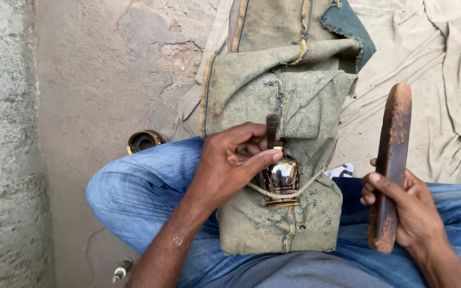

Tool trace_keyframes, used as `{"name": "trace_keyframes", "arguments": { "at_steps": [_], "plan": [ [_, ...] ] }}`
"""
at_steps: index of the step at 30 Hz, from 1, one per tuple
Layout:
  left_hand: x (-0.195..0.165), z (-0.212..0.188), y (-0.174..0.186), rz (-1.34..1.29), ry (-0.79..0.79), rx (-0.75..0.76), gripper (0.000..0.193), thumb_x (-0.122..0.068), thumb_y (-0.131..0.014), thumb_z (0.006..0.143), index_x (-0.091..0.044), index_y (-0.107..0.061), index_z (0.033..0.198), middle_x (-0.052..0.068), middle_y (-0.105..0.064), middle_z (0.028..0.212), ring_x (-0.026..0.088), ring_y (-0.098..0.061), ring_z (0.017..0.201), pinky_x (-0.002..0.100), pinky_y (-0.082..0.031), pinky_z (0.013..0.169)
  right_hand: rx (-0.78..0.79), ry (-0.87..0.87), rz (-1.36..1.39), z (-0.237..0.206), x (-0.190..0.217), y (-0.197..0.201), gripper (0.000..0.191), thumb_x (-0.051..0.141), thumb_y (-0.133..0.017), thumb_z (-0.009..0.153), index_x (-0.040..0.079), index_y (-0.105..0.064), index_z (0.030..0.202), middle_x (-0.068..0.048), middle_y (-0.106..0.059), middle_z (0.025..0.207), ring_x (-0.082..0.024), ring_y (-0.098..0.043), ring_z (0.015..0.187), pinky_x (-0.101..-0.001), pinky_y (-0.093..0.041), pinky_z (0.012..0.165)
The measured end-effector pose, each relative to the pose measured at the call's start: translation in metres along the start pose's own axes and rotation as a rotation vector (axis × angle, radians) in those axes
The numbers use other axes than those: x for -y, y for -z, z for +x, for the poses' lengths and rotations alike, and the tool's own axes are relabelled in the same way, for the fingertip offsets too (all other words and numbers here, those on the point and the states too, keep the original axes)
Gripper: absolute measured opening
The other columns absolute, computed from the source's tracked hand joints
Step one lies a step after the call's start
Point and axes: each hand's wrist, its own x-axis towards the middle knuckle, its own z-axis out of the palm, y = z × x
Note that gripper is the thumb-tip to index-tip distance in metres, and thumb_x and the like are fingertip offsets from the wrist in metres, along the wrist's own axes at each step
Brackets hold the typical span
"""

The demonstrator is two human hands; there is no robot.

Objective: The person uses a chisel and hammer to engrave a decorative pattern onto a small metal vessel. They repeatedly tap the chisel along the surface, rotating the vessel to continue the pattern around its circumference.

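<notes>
Down at the bottom, blue-jeaned knees [134, 192] spread wide, the person sitting cross-legged on the ground, and across the lap sits a folded pad of worn green cloth [273, 224], its near edge hanging over the jeans. The right hand [406, 205] is out at the right, fingers wrapped tight around the lower half of a flat wooden bat [391, 160], reddish-brown, held upright and well apart from the pad. Now the left hand [228, 162] is on the middle of the pad, thumb and fingers pinched together around a short dark punch [272, 129] standing upright. Its tip is hidden behind the fingers, right at the top of a small shiny brass pot [282, 178]. That pot lies on the cloth with a rope [289, 192] looped across its lower part, pinning it down. Further out, beyond the left knee, a small round brass ring [144, 141] sits on the bare concrete floor [97, 69]. A pale sheet [438, 58] covers the ground at the far right.
</notes>
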Motion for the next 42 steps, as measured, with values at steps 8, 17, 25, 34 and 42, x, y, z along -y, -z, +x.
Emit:
{"name": "trace_keyframes", "arguments": {
  "at_steps": [8,17,25,34,42],
  "plan": [
    [-0.005,0.024,0.001,-0.054,0.066,0.096,0.048,-0.009,-0.081,0.086,-0.002,-0.065,0.131,0.004,-0.073,0.083,0.007,-0.068,0.071,0.022,-0.058,0.058,0.220,0.545,-0.255,-0.019,0.048,-0.015,0.036,0.000,-0.076,0.092,-0.003,-0.052,0.118,-0.010,-0.065,0.086,-0.021,-0.072,0.084,-0.0404,-0.067,0.083],
    [-0.011,0.032,0.008,0.131,-0.054,0.241,0.053,-0.014,-0.083,0.084,-0.007,-0.066,0.133,0.001,-0.073,0.080,0.008,-0.065,0.067,0.026,-0.056,0.060,-0.012,0.285,-1.164,0.007,0.110,-0.010,0.065,0.003,-0.083,0.084,0.006,-0.057,0.143,-0.013,-0.069,0.088,-0.024,-0.071,0.071,-0.0395,-0.064,0.062],
    [-0.008,0.033,0.012,0.116,-0.128,0.292,0.055,-0.022,-0.082,0.084,-0.010,-0.066,0.135,0.001,-0.073,0.084,0.009,-0.067,0.072,0.026,-0.059,0.064,0.166,0.657,-1.305,0.018,0.125,-0.011,0.062,-0.001,-0.072,0.078,0.005,-0.057,0.138,-0.011,-0.071,0.100,-0.019,-0.073,0.084,-0.0331,-0.062,0.076],
    [-0.007,0.016,0.005,0.148,-0.043,0.134,0.045,-0.017,-0.082,0.088,-0.006,-0.067,0.129,0.003,-0.073,0.081,0.009,-0.069,0.070,0.025,-0.058,0.060,0.244,0.632,-1.432,0.045,0.140,-0.011,0.063,0.000,-0.075,0.077,0.006,-0.061,0.138,-0.014,-0.073,0.106,-0.021,-0.074,0.088,-0.0345,-0.064,0.078],
    [0.000,-0.001,-0.010,-0.034,0.034,-0.094,0.041,-0.005,-0.079,0.090,-0.002,-0.062,0.127,0.004,-0.072,0.081,0.004,-0.071,0.073,0.020,-0.060,0.058,0.441,0.795,-1.512,0.083,0.180,-0.046,0.064,0.001,-0.077,0.076,0.008,-0.064,0.138,-0.016,-0.075,0.112,-0.022,-0.076,0.090,-0.0358,-0.065,0.079]
  ]
}}
